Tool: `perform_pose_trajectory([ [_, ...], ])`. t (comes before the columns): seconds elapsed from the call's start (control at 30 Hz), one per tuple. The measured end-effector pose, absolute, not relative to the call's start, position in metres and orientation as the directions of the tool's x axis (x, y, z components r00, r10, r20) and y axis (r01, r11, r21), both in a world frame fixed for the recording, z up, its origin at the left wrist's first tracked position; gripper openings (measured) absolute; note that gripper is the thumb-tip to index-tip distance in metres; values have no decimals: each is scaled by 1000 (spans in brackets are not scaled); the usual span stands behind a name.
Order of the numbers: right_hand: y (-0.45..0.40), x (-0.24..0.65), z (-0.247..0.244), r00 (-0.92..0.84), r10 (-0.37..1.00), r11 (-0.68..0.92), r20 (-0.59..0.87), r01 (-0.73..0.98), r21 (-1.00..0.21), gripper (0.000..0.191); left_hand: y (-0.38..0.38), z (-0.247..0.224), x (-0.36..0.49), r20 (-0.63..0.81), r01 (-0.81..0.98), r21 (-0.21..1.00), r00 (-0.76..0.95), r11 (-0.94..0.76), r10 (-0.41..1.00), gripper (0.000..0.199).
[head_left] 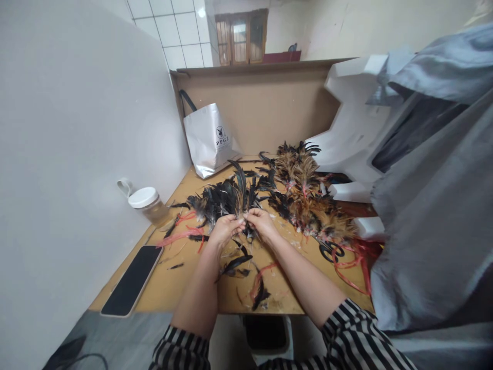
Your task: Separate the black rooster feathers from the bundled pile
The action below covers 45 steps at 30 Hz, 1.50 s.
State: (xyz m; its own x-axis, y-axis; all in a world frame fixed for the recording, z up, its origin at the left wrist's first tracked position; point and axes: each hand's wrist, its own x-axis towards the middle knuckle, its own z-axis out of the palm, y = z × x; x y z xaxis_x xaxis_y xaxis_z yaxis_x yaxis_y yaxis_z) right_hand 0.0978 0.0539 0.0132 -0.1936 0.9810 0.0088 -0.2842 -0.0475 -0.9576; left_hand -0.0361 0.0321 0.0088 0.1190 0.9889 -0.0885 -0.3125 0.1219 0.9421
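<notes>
Both hands meet over the middle of the table, fingers pinched close together. My left hand [228, 228] is closed on the base of a small feather bunch [241, 187], dark and brown with long curved tips pointing up. Fingertips of my right hand [260, 223] pinch the same base from the other side. Behind them lies a pile of loose black feathers [219, 198]. Several tied bundles of brown feathers [304, 210] lie to the right. Loose dark feathers [234, 264] are scattered on the table in front of my hands.
A phone [132, 281] and a white-lidded jar [148, 205] are at the left. A silver bag [211, 140] stands at the back. Scissors [330, 250] and red ribbon [362, 262] lie at the right, beside white foam [365, 113] and grey cloth [435, 216]. Below the front edge is a bin [269, 339].
</notes>
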Motion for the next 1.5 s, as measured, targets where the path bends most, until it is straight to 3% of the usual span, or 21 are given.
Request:
perform_pose_trajectory([
  [0.57, 56, 101, 13, -200, 979, 1, 49, -232, -973, 28, 34, 9, -38, -91, -344, 932, 77, 112, 993, 20],
  [0.73, 56, 101, 9, -182, 965, 186, 190, -39, -982, 27, 34, 9, -38, -94, -372, 921, 68, 113, 993, 20],
  [0.87, 56, 100, 3, -162, 920, 376, 357, 102, -921, 24, 34, 11, -38, -83, -391, 914, 73, 105, 994, 19],
  [1.0, 58, 100, 0, -157, 893, 444, 421, 161, -882, 22, 33, 11, -38, -87, -383, 918, 61, 104, 994, 19],
  [1.3, 54, 98, 9, -156, 956, 244, 248, -45, -969, 21, 33, 11, -37, -90, -326, 939, 67, 107, 994, 21],
  [1.5, 52, 98, 10, -122, 965, 228, 233, -56, -972, 25, 31, 12, -37, -97, -299, 947, 91, 120, 991, 22],
])
